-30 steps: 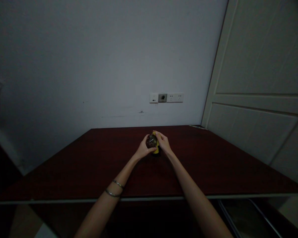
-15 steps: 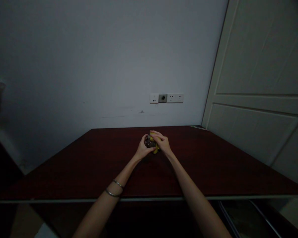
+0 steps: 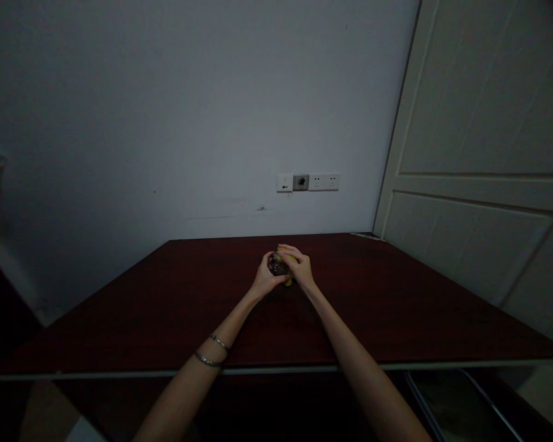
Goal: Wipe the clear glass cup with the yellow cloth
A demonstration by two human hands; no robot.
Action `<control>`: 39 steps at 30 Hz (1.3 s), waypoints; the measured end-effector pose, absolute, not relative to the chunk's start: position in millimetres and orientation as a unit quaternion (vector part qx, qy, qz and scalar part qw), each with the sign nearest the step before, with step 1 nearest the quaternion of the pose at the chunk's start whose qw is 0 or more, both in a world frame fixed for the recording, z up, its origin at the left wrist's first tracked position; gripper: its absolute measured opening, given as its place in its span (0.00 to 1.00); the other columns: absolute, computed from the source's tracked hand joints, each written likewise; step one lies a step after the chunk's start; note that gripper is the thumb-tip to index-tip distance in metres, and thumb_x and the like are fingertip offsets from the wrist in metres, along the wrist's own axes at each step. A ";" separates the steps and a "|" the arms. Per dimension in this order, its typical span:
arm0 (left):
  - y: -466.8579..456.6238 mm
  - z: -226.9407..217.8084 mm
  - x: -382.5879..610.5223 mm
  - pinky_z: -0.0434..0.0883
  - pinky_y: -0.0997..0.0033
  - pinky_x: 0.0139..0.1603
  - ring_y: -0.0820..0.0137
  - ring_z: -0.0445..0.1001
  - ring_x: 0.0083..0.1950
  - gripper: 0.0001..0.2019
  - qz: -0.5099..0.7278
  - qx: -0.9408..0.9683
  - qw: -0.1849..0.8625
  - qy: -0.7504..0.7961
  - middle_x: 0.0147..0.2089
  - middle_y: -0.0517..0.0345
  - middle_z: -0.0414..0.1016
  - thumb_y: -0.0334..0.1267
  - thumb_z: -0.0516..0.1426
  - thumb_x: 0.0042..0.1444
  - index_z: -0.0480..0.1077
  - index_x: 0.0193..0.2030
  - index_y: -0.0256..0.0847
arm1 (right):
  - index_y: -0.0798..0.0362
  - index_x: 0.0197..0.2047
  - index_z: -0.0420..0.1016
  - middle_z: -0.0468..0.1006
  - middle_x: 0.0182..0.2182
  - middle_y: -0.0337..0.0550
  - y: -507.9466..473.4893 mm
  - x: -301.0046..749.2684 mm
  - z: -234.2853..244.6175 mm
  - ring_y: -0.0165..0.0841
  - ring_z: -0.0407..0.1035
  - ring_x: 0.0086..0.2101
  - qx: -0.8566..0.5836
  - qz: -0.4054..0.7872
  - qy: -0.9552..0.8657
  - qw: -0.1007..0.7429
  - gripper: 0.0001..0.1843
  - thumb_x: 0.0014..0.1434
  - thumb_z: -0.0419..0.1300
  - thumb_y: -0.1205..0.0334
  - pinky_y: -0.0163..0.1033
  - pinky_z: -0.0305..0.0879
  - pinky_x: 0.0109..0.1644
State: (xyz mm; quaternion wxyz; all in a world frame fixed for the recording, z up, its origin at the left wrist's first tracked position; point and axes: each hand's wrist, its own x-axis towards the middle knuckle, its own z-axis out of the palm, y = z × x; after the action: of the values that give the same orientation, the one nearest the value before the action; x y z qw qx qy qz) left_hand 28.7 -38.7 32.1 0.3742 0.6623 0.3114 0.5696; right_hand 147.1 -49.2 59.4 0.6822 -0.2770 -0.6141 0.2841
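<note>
Near the middle of the table, my left hand [image 3: 264, 279] is wrapped around a clear, shiny, rounded glass [image 3: 278, 266]; its exact shape is partly hidden by the fingers. My right hand [image 3: 301, 265] is closed on a yellow cloth [image 3: 288, 282], pressed against the right and upper side of the glass. Bits of yellow show between the right fingers and below them. Both hands sit close together just over the tabletop, thumbs towards me. Whether the glass touches the table cannot be made out.
The dark red table [image 3: 175, 307] has a pale front edge and reaches back to a white wall. Sockets and a switch [image 3: 308, 182] are mounted on that wall. A panelled door [image 3: 479, 153] stands on the right. Below the table's right front is a dark metal-edged object [image 3: 461, 405].
My right hand has shifted very slightly on the glass, and less of the yellow cloth shows below it. My left hand keeps its hold. The view has moved a little.
</note>
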 end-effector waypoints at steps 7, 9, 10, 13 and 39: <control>-41.2 32.8 28.3 0.63 0.62 0.52 0.63 0.66 0.51 0.37 0.578 0.675 0.347 0.299 0.51 0.46 0.63 0.30 0.63 0.32 0.53 0.51 0.36 | 0.49 0.33 0.78 0.74 0.42 0.45 -56.9 143.9 63.7 0.35 0.68 0.43 -0.266 0.239 -0.649 0.671 0.08 0.49 0.59 0.59 0.43 0.62 0.50; -45.1 34.8 27.2 0.62 0.63 0.53 0.63 0.65 0.52 0.37 0.564 0.702 0.313 0.302 0.51 0.47 0.63 0.30 0.64 0.32 0.54 0.52 0.36 | 0.51 0.33 0.78 0.75 0.41 0.46 -51.1 145.1 62.1 0.36 0.68 0.43 -0.282 0.255 -0.621 0.686 0.10 0.49 0.59 0.58 0.43 0.62 0.50; -47.3 36.1 26.7 0.62 0.63 0.53 0.63 0.65 0.52 0.37 0.553 0.716 0.298 0.304 0.51 0.47 0.63 0.30 0.64 0.32 0.54 0.52 0.36 | 0.52 0.33 0.78 0.76 0.40 0.46 -47.7 146.0 60.9 0.37 0.69 0.43 -0.294 0.271 -0.603 0.690 0.11 0.48 0.60 0.57 0.43 0.62 0.50; -53.2 39.6 26.2 0.63 0.63 0.53 0.63 0.65 0.51 0.38 0.524 0.744 0.273 0.313 0.51 0.49 0.64 0.31 0.63 0.33 0.55 0.54 0.37 | 0.54 0.35 0.77 0.78 0.37 0.47 -39.1 148.6 56.9 0.38 0.70 0.40 -0.335 0.330 -0.542 0.696 0.15 0.46 0.60 0.54 0.45 0.64 0.48; -44.6 34.5 28.7 0.66 0.63 0.49 0.63 0.70 0.46 0.37 0.542 0.695 0.302 0.364 0.46 0.51 0.70 0.32 0.65 0.30 0.59 0.52 0.37 | 0.49 0.34 0.78 0.75 0.39 0.45 -51.0 144.2 60.5 0.35 0.68 0.41 -0.342 0.193 -0.610 0.689 0.11 0.50 0.58 0.55 0.42 0.62 0.49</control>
State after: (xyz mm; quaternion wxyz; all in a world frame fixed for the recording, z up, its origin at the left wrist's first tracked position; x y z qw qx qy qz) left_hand 28.7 -44.6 34.5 0.3016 0.6950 0.3636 0.5420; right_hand 144.2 -51.0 60.5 0.6887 -0.3417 -0.6095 0.1933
